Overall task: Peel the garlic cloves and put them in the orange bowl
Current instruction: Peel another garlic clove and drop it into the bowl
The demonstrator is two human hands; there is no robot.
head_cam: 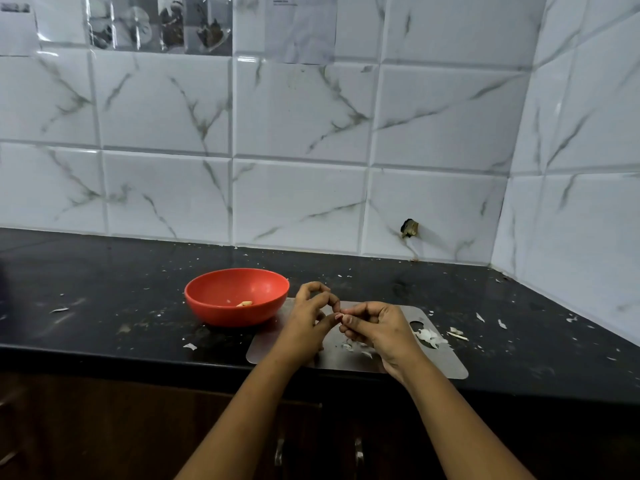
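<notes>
Step in hand: peeling. At lower centre of the frame the left hand [310,318] and right hand [379,323] meet above a flat grey steel board [440,365] lying on the black speckled worktop [104,306].

The right hand's fingers [358,311] curl narrowly round a small pale garlic clove [345,311], which is mostly hidden. The left hand's fingers [334,301] pinch at its tip, apparently working the skin. How much skin remains cannot be told.

The round orange plastic bowl [207,284] stands just left of the hands, at the board's corner. One peeled yellowish clove [245,303] lies inside it. White papery skins [427,336] lie on the board to the right of the hands.

Next move, in my judgement: strip the last of the skin, then carry the clove a short way left and drop it in the bowl.

Printed sheets [159,24] are taped to the tiled wall at upper left, and their writing is too small to read. No brands are seen.
</notes>
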